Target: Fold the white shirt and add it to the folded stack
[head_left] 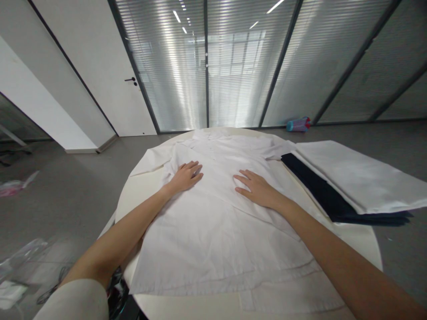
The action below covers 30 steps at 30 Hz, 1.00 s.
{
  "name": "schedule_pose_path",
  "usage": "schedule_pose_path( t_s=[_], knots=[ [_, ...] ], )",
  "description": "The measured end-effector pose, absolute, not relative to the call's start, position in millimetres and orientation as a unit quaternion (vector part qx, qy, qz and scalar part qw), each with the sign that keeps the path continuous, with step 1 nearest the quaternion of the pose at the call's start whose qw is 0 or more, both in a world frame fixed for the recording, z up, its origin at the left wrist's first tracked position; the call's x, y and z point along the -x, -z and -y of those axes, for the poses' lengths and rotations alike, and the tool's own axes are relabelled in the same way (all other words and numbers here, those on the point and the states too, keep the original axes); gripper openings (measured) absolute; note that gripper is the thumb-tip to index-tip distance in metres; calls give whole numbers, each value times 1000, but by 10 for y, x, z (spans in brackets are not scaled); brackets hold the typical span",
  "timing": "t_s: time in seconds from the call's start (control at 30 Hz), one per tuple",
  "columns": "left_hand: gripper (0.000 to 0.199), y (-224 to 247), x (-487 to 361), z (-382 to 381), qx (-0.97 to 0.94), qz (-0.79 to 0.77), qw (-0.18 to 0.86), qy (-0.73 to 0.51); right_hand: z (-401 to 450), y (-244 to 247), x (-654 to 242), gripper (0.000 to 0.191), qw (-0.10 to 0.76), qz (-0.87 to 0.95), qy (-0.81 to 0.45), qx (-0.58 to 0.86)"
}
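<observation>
L hand (186, 178) & R hand (256, 188) lay spread, gripping nothing, on shirt (213, 231); uneven pushing could've creased it btwn them, or R sweep nudged navy cloth (322, 190) beyond R hand.

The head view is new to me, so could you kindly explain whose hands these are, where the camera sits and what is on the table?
There is no machine here: a person works with two bare hands. The single picture comes from a camera worn on that person's head, looking forward and down, so the forearms reach in from below. The left hand and right hand lie palm down, fingers apart, on a white garment spread across a round, pale table. Neither hand appears to grasp anything. At the right, a white cloth lies over a dark navy cloth; both reach past the table's edge.
</observation>
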State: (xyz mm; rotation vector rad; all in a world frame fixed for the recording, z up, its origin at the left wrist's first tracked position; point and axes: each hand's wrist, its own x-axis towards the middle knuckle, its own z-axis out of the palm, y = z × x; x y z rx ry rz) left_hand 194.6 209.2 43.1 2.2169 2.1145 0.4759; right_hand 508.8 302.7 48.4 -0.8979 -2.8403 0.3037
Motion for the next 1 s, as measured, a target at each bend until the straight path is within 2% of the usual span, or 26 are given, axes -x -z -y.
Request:
schedule_pose_path(
  t_s=[0.2,0.4,0.67,1.0],
  knots=[
    [48,-420,-1931,-2097,-715,-679,20,-162,-3003,-495,-5080,59,65,946,-89,304],
    [30,-642,-2097,-2390,-712,-663,9,-232,-2950,-528,-5066,58,59,944,-88,313],
    [27,-947,-3120,-3279,-776,-579,22,-249,-2883,-612,-5056,50,86,949,-68,294],
    [24,-697,-4123,-4300,-795,-570,59,-200,-2876,-633,-5046,51,74,947,-78,304]
  ],
)
